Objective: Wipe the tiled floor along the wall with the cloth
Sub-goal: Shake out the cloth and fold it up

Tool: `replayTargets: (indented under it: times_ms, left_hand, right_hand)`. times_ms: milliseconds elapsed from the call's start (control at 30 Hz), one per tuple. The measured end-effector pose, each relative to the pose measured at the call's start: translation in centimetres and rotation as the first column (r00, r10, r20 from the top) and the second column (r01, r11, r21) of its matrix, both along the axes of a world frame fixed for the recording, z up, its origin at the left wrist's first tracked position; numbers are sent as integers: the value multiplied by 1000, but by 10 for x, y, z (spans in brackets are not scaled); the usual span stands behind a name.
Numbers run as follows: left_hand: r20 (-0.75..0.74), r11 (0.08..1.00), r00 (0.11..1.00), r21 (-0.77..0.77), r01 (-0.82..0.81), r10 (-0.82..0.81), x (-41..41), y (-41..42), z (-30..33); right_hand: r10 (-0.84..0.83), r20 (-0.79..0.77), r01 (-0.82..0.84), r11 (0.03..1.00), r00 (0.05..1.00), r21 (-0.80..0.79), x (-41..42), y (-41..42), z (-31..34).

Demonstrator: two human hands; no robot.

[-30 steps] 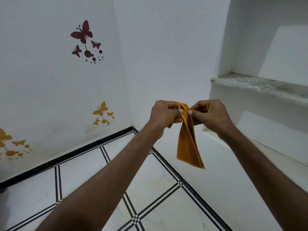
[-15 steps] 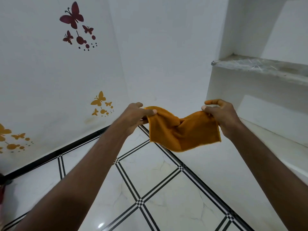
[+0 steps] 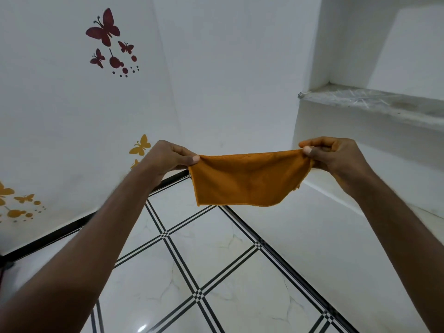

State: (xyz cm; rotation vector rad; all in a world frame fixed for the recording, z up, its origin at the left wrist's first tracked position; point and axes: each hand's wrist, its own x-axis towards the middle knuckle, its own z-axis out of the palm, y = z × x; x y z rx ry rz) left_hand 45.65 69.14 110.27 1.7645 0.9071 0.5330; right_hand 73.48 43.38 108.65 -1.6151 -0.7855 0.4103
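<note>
An orange cloth hangs spread flat in the air in front of me, above the room's corner. My left hand pinches its top left corner and my right hand pinches its top right corner, so the top edge is pulled taut. Below lies the white tiled floor with black double lines crossing it. A black strip runs where the floor meets the white walls.
Red butterfly stickers and yellow butterfly stickers mark the left wall. A recessed stone shelf juts from the right wall, with a lower white ledge beneath it. A dark object sits at the far left floor edge.
My hands have moved apart, unfolding the cloth from a narrow hanging strip into a wide flat sheet stretched between them.
</note>
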Motion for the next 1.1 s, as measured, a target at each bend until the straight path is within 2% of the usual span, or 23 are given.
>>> replayTargets:
  times_ms: [67, 233, 333, 433, 500, 600, 700, 767, 833, 933, 1033, 1100]
  left_hand:
    - [9, 1000, 1000, 23, 20, -20, -3, 2, 10]
    - [41, 982, 997, 183, 52, -60, -5, -6, 29]
    - [83, 992, 995, 114, 52, -61, -6, -11, 36]
    - [27, 992, 993, 59, 110, -112, -8, -16, 39]
    - [7, 990, 995, 96, 102, -103, -9, -22, 41]
    - [11, 964, 1000, 265, 1, -4, -10, -35, 46]
    - [106, 930, 993, 359, -81, 46, -16, -52, 49]
    - [197, 933, 980, 347, -97, 29, -21, -61, 50]
    - [211, 939, 977, 333, -84, 12, -19, -67, 47]
    - [102, 968, 995, 248, -32, 7, -6, -66, 26]
    - [42, 996, 998, 72, -56, 54, 4, -64, 0]
    - [15, 995, 996, 36, -93, 93, 11, -68, -10]
  right_hand:
    - [13, 120, -11, 1000, 993, -24, 1, -6, 7]
    - [-82, 390, 121, 990, 917, -78, 1, -13, 19]
    - [-140, 470, 184, 982, 872, -48, -1, -18, 21]
    - [-179, 515, 222, 975, 838, -23, -2, -20, 25]
    - [-161, 523, 208, 978, 837, -32, -1, -25, 31]
    - [-119, 515, 168, 984, 849, -51, 3, -33, 40]
    - [-90, 532, 125, 992, 842, -31, 7, -41, 48]
    - [-84, 537, 111, 994, 839, -19, 12, -40, 50]
    - [-59, 459, 79, 997, 887, -26, 17, -32, 44]
    - [-36, 319, 64, 995, 947, -78, 24, -15, 19]
    - [-65, 277, 98, 989, 959, -108, 24, -7, -3]
    - [-63, 263, 94, 990, 963, -108, 21, -6, -11]
